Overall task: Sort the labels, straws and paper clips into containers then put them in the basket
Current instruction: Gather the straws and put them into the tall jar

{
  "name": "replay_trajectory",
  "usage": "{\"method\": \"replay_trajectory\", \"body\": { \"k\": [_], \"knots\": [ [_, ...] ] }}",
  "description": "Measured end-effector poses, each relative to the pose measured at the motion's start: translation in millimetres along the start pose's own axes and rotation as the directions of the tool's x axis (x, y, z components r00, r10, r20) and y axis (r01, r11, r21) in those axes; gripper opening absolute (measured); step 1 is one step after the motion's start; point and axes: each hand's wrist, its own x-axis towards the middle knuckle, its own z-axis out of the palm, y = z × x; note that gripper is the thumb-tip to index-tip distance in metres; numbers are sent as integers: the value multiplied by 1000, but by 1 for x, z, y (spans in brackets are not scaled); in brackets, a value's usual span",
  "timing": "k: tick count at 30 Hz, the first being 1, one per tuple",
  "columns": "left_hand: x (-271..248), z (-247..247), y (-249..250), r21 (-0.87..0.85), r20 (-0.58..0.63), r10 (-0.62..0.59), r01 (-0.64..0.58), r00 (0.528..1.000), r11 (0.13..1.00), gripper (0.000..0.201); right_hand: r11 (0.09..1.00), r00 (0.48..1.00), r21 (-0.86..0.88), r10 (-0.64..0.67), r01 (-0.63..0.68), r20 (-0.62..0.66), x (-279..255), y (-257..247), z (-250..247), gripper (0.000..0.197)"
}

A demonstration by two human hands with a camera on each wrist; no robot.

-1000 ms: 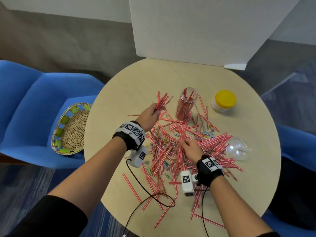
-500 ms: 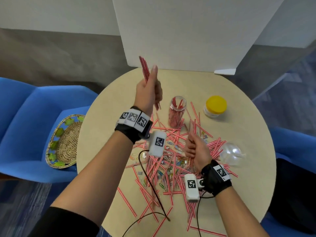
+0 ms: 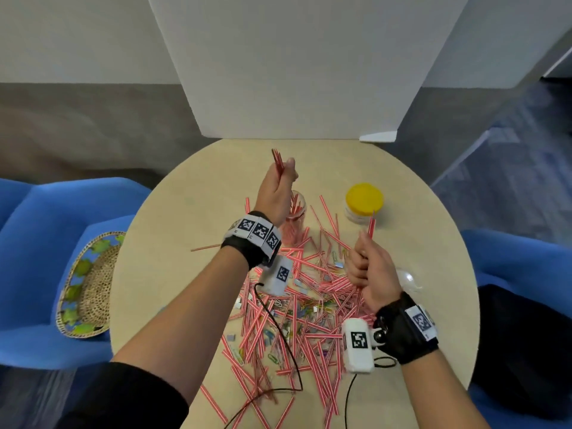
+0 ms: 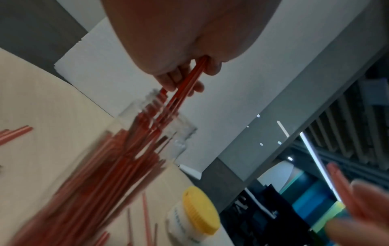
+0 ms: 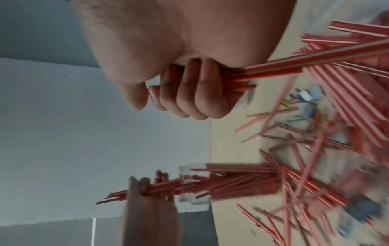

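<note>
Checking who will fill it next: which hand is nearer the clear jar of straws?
Left. The left hand is directly above the clear jar, feeding straws in; the right hand is off to its right, above the pile.

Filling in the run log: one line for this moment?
left hand: feeding straws into clear jar | right hand: gripping straw bunch | basket: on chair

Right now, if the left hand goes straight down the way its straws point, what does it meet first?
The open mouth of the glass jar. The left hand holds its straws just above that jar, tips already entering among straws inside. Depth is blurred, so likely.
</note>
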Motion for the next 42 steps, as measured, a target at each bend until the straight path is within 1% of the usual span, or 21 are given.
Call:
{"method": "replay_trajectory", "body": {
  "k": [4,7,10,12,15,17,19,22,23,24,26,28,29,31,32,33,34,36,37,39,42],
  "knots": [
    [4,-1,-24,137,-8,29,-28,1000,990,53,982,984,-92,-170,165,-48,1,-47,5,41],
    [7,-6,-31,153,4,16,-16,1000,988,50,945,945,-24,-327,327,-19,4,-83,17,42],
    [9,-11,-31,161,62,88,-97,994,982,47,902,900,55,-431,428,60,13,-109,30,37],
    [7,-12,-26,195,99,149,-166,984,967,48,894,888,54,-448,445,100,21,-118,37,36],
    [6,-16,-23,192,122,200,-220,972,956,48,894,886,8,-445,448,131,30,-119,49,36],
    [7,-17,-21,203,121,199,-221,972,954,44,892,883,-22,-443,452,157,31,-115,56,36],
    [11,-15,-25,300,169,187,-231,968,926,40,896,885,-28,-432,443,177,31,-108,62,35],
    [14,-12,-38,499,300,166,-303,939,812,37,903,888,-5,-421,429,186,33,-99,70,35],
    [14,-13,-42,494,308,166,-306,937,814,37,900,886,-15,-426,436,182,34,-99,73,35],
    [13,-15,-44,450,291,176,-296,941,843,37,892,882,-31,-439,450,174,36,-100,76,35],
    [10,-21,-44,304,189,192,-243,963,921,43,873,871,-66,-471,483,142,41,-104,82,36],
    [8,-30,-49,194,58,160,-168,985,967,51,859,862,-85,-497,505,99,50,-108,90,35],
    [6,-36,-55,187,1,133,-131,991,974,50,853,857,-85,-509,515,85,55,-109,94,33],
    [1,-51,-77,299,-99,50,-18,994,954,42,846,848,-75,-522,528,86,67,-104,102,29],
    [-2,-59,-90,405,-138,-10,66,990,912,39,845,848,-75,-521,529,99,73,-100,105,27],
    [-7,-69,-102,509,-177,-93,172,980,843,40,847,850,-86,-514,524,116,78,-93,109,25],
    [-12,-79,-113,591,-219,-182,279,959,757,43,850,854,-103,-503,517,134,82,-87,112,23],
    [-25,-99,-132,672,-302,-329,445,895,592,53,855,864,-144,-473,498,173,89,-72,117,21],
    [-32,-108,-139,688,-334,-377,497,864,529,59,857,868,-165,-459,489,188,91,-66,119,20],
    [-43,-126,-160,700,-367,-443,556,818,448,72,863,880,-194,-430,466,201,94,-55,119,20],
    [-56,-143,-185,742,-332,-537,566,775,359,87,848,887,-281,-387,449,250,99,-43,114,14]
  ]
}}
